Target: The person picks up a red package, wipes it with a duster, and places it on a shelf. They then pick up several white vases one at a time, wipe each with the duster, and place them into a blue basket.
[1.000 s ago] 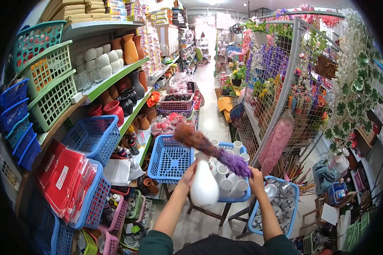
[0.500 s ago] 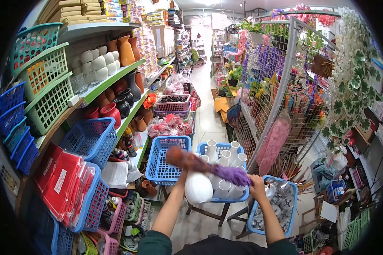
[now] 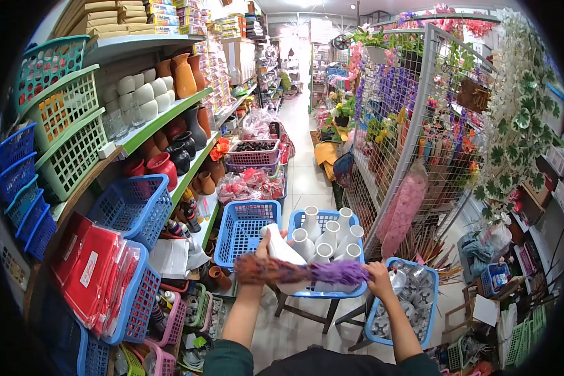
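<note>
A person holds a white vase [image 3: 285, 249] and a fluffy duster [image 3: 338, 272].

The left hand [image 3: 263, 244] has its fingers curled around the vase's thin neck, and the right hand [image 3: 378, 279] has its fingers closed at the purple end of the duster. The vase tilts by the near left side of a blue basket [image 3: 360, 220], where more white vases [image 3: 327, 233] stand. The fluff goes across in front of the vase's fat part; it is blurry, so it is hard to tell if it touches. This looks like the dusting step. The next move seems to call for a snug left hold, a soft brush, and care not to bump the other vases.
</note>
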The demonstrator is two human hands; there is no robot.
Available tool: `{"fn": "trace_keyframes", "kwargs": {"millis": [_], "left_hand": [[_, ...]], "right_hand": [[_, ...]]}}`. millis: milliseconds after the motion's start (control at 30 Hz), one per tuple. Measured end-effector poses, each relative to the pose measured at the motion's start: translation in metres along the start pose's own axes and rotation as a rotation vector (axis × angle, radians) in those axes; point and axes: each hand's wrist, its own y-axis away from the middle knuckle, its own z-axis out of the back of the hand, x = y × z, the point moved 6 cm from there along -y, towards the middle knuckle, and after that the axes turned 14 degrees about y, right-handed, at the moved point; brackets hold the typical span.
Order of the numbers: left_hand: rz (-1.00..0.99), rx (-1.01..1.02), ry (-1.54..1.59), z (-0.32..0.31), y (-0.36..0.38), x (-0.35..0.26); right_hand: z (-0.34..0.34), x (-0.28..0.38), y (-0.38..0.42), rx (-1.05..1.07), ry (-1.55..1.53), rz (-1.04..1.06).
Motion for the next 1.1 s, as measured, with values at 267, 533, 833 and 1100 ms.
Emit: {"fn": "trace_keyframes", "kwargs": {"millis": [267,533,833,1100], "left_hand": [[0.097,0.141,0.146,0.027,-0.041,0.035],[-0.039,0.091,0.212,0.024,-0.012,-0.01],[0.131,0.369,0.244,-0.011,-0.023,0.033],[0.02,0.298,0.18,-0.007,-0.01,0.019]], "right_hand": [[-0.022,0.019,-0.024,-0.123,0.063,-0.218],[0.001,0.01,0.006,0.038,-0.032,0.012],[-0.028,0.022,-0.036,-0.149,0.008,-0.17],[-0.003,0.025,0.002,-0.081,-0.139,-0.114]]}}
